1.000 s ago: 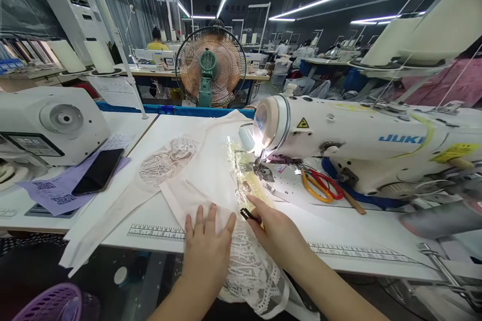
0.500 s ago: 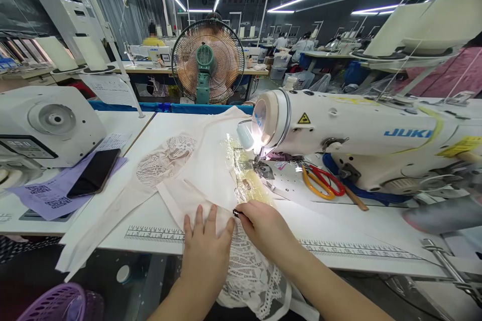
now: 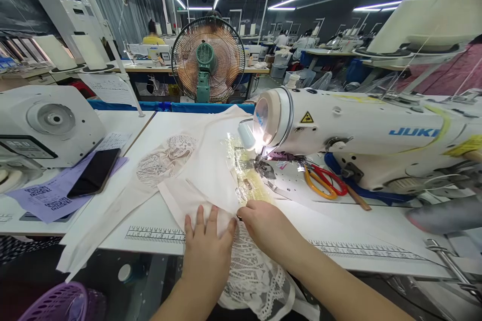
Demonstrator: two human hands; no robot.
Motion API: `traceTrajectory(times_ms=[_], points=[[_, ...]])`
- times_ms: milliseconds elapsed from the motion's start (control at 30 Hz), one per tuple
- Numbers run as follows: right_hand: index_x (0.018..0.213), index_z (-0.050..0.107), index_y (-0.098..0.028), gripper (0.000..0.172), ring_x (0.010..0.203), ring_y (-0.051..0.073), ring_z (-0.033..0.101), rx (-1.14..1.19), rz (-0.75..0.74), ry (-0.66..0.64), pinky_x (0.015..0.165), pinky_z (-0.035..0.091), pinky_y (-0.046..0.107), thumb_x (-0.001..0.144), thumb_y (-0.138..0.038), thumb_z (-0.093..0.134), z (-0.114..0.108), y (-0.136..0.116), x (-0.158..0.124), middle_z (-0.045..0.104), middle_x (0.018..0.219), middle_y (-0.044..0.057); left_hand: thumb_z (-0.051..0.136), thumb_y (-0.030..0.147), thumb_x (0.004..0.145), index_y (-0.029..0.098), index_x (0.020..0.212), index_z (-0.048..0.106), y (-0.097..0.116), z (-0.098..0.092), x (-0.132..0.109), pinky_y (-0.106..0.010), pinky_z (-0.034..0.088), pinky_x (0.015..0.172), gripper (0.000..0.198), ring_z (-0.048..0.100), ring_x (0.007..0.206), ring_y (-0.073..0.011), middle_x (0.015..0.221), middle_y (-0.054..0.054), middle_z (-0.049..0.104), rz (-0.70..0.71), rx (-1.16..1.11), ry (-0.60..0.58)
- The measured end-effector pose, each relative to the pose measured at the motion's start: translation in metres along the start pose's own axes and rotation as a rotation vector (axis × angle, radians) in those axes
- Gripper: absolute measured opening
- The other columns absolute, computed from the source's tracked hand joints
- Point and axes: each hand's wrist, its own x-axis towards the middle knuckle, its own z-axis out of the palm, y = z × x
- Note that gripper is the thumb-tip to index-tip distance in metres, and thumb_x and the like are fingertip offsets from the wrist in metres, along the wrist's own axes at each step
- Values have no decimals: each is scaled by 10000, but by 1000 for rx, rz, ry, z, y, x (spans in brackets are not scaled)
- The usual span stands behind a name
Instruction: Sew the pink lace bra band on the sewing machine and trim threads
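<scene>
My left hand (image 3: pixel 208 244) lies flat with fingers spread on a pale pink fabric piece (image 3: pixel 188 180) at the table's front edge. My right hand (image 3: pixel 265 228) is closed beside it, pinching a small dark tool (image 3: pixel 238 217) at the fabric's edge. White lace trim (image 3: pixel 256 276) hangs off the table under both hands. A white Juki sewing machine (image 3: pixel 357 130) stands to the right, its lamp lighting the needle area (image 3: pixel 259 165) just beyond my right hand.
Orange-and-red scissors (image 3: pixel 324 183) lie on the machine bed. A black phone (image 3: pixel 94 173) rests on purple papers (image 3: pixel 45 195) at left, near another white machine (image 3: pixel 48 125). A fan (image 3: pixel 208 60) stands behind the table. A purple basket (image 3: pixel 56 303) sits below left. Other workers sit far back.
My right hand has slid left and closed up against my left hand, so the small dark tool is now mostly hidden. My left hand has stayed flat on the fabric.
</scene>
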Motion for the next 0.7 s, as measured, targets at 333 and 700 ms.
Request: traceTrajectory(times_ms=[333, 700], points=[[710, 607, -160, 223, 620, 139, 488, -10, 0, 8, 504, 249, 241, 795, -9, 467, 2, -3, 2, 557, 678, 24, 546, 267, 846, 380, 1248, 535, -1, 0, 0, -634, 334, 954, 418, 442, 1211, -416, 1304, -110, 537, 10, 7, -6], [720, 641, -179, 237, 661, 166, 555, 100, 15, 20, 552, 338, 244, 762, -9, 482, -12, 11, -8, 603, 690, 27, 538, 241, 838, 378, 1228, 553, -1, -1, 1, -632, 324, 961, 414, 434, 1220, -419, 1309, -117, 534, 9, 3, -17]])
